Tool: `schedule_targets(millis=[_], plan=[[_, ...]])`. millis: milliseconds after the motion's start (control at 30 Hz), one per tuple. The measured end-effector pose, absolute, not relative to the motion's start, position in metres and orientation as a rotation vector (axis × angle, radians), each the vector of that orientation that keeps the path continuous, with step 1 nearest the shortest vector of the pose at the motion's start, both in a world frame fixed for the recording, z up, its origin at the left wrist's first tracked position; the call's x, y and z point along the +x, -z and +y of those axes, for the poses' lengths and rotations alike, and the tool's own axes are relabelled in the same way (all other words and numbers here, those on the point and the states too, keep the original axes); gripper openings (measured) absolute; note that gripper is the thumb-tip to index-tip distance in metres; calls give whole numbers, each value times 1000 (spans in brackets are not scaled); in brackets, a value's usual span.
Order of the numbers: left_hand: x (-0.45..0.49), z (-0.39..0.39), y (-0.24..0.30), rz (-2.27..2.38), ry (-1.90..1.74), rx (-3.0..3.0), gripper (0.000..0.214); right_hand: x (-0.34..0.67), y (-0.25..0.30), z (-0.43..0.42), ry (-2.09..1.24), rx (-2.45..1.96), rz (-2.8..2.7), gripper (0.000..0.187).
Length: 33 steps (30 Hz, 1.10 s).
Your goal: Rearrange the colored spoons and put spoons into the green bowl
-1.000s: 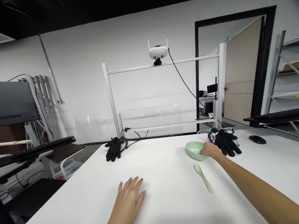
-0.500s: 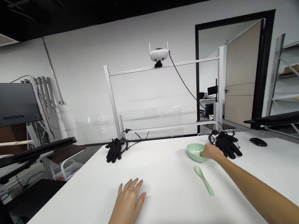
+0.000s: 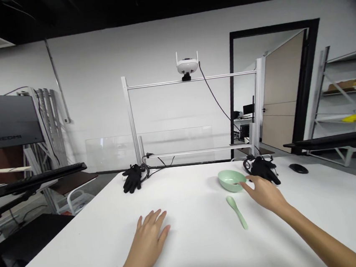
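Observation:
A light green bowl [image 3: 227, 183] sits upright on the white table, right of the middle. My right hand [image 3: 262, 191] is beside the bowl's right rim, its thumb and index finger apart and nothing visible between them. Whether a fingertip touches the rim I cannot tell. A small dark spot shows inside the bowl, too small to name. In front of the bowl lies a light green spoon [image 3: 238, 214], its head pointing toward the bowl. My left hand [image 3: 147, 242] hovers over or rests on the table to the left, palm down, fingers spread, holding nothing.
Black gloves lie at the back: a left one [image 3: 132, 179] and a right one [image 3: 263, 170] close behind my right hand. A black mouse [image 3: 298, 168] is farther right. A metal frame [image 3: 132, 121] at the table's rear carries a white device with antennas [image 3: 187, 66].
My right hand has come out of the bowl and back to the right, its fingers now parted. Bowl, spoon and left hand stay put; the view has shifted slightly.

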<state>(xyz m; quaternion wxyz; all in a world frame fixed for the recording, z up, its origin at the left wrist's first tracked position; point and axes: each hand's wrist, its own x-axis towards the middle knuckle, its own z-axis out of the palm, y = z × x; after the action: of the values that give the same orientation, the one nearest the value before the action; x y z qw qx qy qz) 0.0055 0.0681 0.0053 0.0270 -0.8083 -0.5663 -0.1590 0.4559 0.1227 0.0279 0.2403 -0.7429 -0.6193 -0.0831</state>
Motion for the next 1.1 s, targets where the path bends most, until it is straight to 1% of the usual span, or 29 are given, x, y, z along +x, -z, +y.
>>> schedule_targets(millis=[100, 233, 467, 733, 1100], plan=[[6, 67, -6, -1764, 463, -2494, 53, 455, -15, 103, 296, -1954, -1712, 61], [7, 66, -7, -1767, 461, -2497, 53, 456, 6, 84, 367, -1960, -1689, 62], [9, 65, -8, -1760, 477, -2501, 53, 451, 29, 63, 294, -1960, -1706, 63], [8, 67, -8, -1760, 472, -2499, 52, 444, 29, 59, 146, -1985, -1690, 61], [10, 65, -8, -1761, 448, -2500, 53, 444, 17, 65, 182, -2033, -1695, 60]])
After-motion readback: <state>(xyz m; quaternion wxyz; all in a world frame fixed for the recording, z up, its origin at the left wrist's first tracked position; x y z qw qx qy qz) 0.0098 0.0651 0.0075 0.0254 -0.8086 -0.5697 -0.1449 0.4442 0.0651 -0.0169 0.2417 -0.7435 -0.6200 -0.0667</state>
